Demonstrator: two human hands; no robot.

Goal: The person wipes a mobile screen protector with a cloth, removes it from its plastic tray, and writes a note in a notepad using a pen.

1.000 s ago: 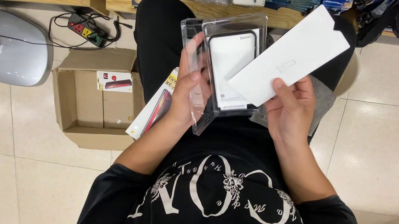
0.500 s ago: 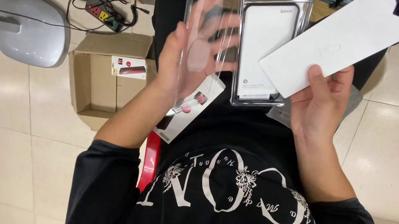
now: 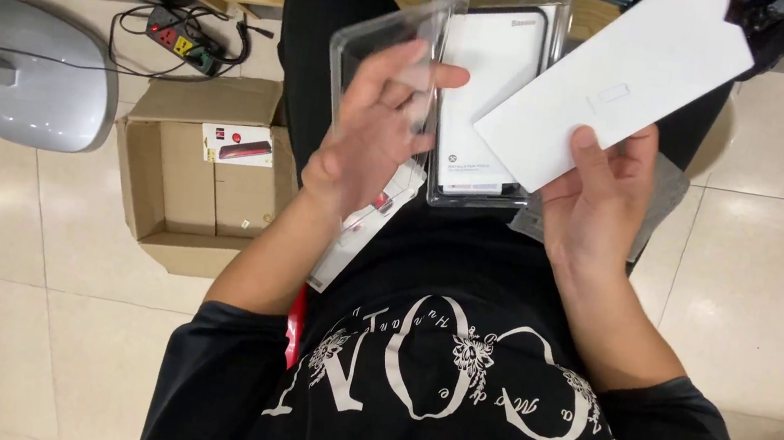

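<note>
The left hand (image 3: pixel 373 137) grips a clear plastic blister lid (image 3: pixel 385 43), lifted off the clear tray (image 3: pixel 476 196) lying on the lap, which holds a white flat device (image 3: pixel 491 82). The right hand (image 3: pixel 596 202) pinches a white card sleeve (image 3: pixel 623 74) over the tray. An open cardboard box (image 3: pixel 201 175) sits on the floor.

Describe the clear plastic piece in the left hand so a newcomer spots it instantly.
Start at the person's lap, above the black printed shirt. The left hand grips a see-through plastic tray lid, raised and tilted. Unlike the tray beside it, which holds a white slab, and the opaque white card in the right hand, it is empty and transparent.
</note>
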